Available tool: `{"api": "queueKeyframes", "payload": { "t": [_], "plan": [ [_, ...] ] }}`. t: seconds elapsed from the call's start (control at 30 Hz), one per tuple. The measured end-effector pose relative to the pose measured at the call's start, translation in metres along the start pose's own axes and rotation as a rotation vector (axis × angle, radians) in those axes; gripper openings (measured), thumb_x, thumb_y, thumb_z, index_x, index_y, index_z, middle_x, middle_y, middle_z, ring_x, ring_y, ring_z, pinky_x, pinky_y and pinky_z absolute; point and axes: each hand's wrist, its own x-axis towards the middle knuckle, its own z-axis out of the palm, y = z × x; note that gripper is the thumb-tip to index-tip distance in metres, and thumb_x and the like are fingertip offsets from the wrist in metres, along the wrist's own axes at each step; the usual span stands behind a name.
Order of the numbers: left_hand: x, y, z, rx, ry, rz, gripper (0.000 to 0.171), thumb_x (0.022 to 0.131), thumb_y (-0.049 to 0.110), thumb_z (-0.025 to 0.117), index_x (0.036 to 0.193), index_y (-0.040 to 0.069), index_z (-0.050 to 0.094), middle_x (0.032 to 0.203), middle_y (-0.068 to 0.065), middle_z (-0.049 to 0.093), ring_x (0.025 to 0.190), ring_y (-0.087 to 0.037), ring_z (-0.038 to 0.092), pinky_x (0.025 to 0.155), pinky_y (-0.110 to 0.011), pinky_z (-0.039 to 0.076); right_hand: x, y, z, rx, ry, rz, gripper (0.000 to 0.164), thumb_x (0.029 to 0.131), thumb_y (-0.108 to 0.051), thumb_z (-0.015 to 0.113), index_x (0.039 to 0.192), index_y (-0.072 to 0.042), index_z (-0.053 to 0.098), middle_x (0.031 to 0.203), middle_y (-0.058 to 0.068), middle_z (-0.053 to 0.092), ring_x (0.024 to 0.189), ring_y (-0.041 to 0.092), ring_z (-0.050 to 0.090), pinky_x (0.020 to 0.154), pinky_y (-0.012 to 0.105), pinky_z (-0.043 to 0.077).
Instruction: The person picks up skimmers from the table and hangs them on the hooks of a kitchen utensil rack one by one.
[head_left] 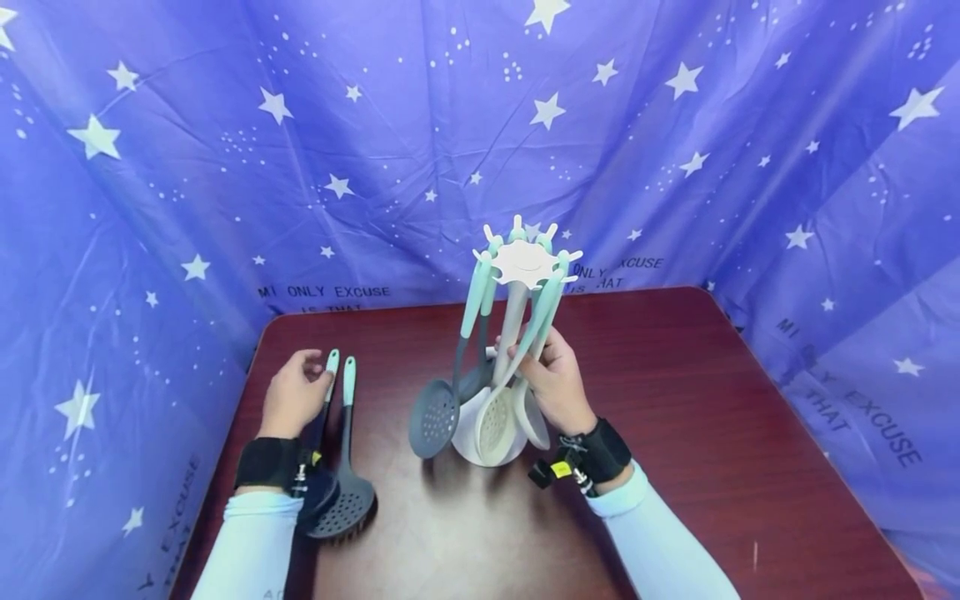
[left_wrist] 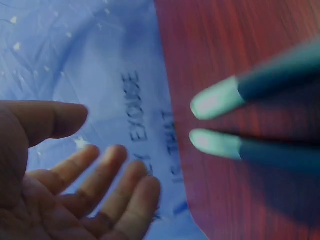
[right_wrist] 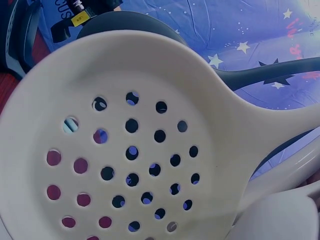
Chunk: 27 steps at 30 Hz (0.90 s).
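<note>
A white utensil stand (head_left: 523, 262) with a star-shaped top stands on the table, hung with several mint-handled utensils. My right hand (head_left: 557, 383) grips the stand's post (head_left: 512, 321) among the hanging handles; some fingers are hidden behind it. In front hangs a cream skimmer (head_left: 495, 427), which fills much of the right wrist view, where the hand does not show. A dark skimmer (head_left: 435, 419) hangs to its left. My left hand (head_left: 294, 393), fingers loosely bent and holding nothing, is beside the mint handles of a dark slotted turner (head_left: 347, 500) and another dark utensil (left_wrist: 280, 155).
The reddish-brown table (head_left: 675, 400) reaches back to a blue star-printed curtain (head_left: 420, 150), which also hangs at both sides. The two dark utensils lie near the table's left edge, partly under the left forearm.
</note>
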Motion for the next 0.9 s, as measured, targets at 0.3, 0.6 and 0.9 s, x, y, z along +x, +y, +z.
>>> {"api": "queueKeyframes", "payload": {
  "t": [0.3, 0.6, 0.9],
  "plan": [
    [-0.008, -0.036, 0.016, 0.152, -0.142, -0.132, 0.049, 0.096, 0.028, 0.065, 0.134, -0.003, 0.057, 0.128, -0.027, 0.064, 0.112, -0.047, 0.062, 0.088, -0.06, 0.049, -0.008, 0.001, 0.0, 0.007, 0.003, 0.031, 0.013, 0.101, 0.001, 0.062, 0.11, -0.008, 0.061, 0.11, 0.016, 0.075, 0.106, 0.017, 0.072, 0.086, 0.03, 0.058],
    [-0.012, -0.047, 0.027, 0.127, -0.173, -0.173, 0.042, 0.094, 0.025, 0.067, 0.127, 0.0, 0.063, 0.123, -0.027, 0.066, 0.107, -0.045, 0.064, 0.088, -0.059, 0.049, -0.009, 0.001, 0.002, 0.029, 0.024, 0.027, 0.011, 0.1, 0.001, 0.062, 0.111, -0.001, 0.059, 0.107, 0.013, 0.075, 0.109, 0.022, 0.072, 0.088, 0.032, 0.058],
    [-0.014, -0.051, 0.028, 0.089, -0.121, -0.169, 0.037, 0.092, 0.014, 0.066, 0.125, -0.001, 0.061, 0.113, -0.024, 0.069, 0.1, -0.043, 0.066, 0.084, -0.057, 0.05, -0.005, -0.003, 0.003, 0.029, -0.001, 0.006, 0.011, 0.101, 0.0, 0.062, 0.111, -0.002, 0.059, 0.108, 0.027, 0.071, 0.11, 0.025, 0.072, 0.089, 0.034, 0.058]
  ]
}}
